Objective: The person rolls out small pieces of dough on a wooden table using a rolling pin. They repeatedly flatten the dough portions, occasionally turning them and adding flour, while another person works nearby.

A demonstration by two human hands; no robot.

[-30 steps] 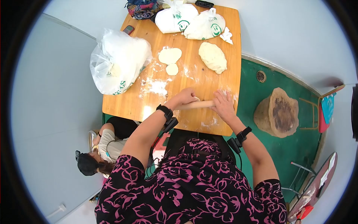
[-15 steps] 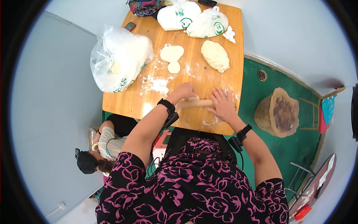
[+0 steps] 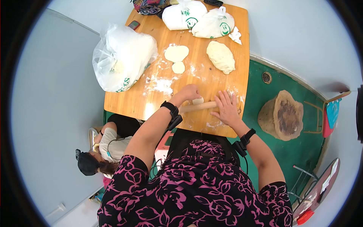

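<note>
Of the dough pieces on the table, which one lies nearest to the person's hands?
The small piece at the rolling pin, beside the left hand. The large flat round, the small round and the big lump lie farther away, untouched.

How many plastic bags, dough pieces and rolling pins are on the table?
Plastic bags: 3
Dough pieces: 4
Rolling pin: 1
Total: 8

Both forearms (image 3: 151, 128) outstretched, left hand (image 3: 188, 92) curled, right hand (image 3: 227, 109) flat with fingers (image 3: 223, 97) spread
</note>
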